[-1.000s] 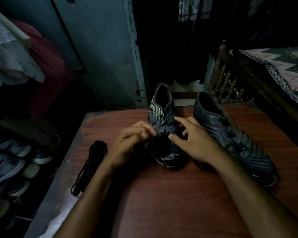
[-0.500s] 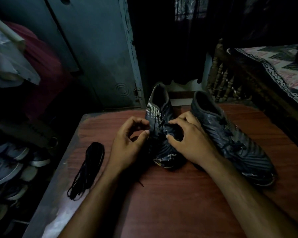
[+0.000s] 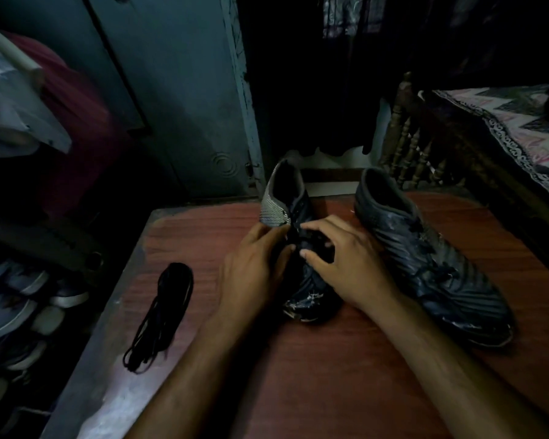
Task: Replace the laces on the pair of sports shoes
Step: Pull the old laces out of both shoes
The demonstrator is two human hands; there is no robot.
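**Old laces still in both shoes; unlacing of the left shoe in hand**

Head view: Two dark sports shoes are seen on the table [image 3: 346, 384], toes toward the near edge. The left shoe [image 3: 286, 213] stands at the middle of the table and is worked on by both hands over its lacing. The left hand [image 3: 251, 270] is laid against the shoe's left side, its fingers [image 3: 274, 231] curled onto the upper; whether a lace is pinched there cannot be told in the dim light. The right hand [image 3: 349, 267] is arched over the lacing, its fingers [image 3: 317, 224] bent and its thumb pressed toward the dark lace [image 3: 314, 245]; a pinch on the lace is judged likely, but is not plainly shown.

The right shoe [image 3: 425, 258] lies just beside, untouched, with its lace threaded. A bundle of black laces [image 3: 162, 315] lies on the table to the left, well apart from the shoes, and is judged to be the replacement pair. The task is therefore judged to be at an early stage: removal is under way on one shoe, and both relacings are left.

No brand, label or writing can be read on anything; the picture is too dark.
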